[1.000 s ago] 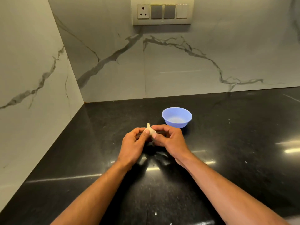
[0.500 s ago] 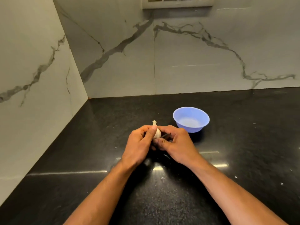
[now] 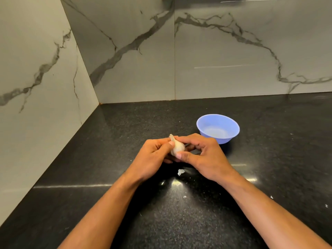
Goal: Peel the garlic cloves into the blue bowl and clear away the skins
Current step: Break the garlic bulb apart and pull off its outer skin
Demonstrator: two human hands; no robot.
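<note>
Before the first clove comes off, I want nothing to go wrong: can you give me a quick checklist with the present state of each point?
1. Garlic bulb held by both hands: ok, left hand and right hand grip it.
2. Blue bowl upright, close by the right hand: ok.
3. Bowl free of skins: ok, it looks empty.
4. Counter free of skins: not ok, a skin scrap lies below the hands.
5. A clove already loosened: cannot tell, the fingers cover the bulb.
</note>
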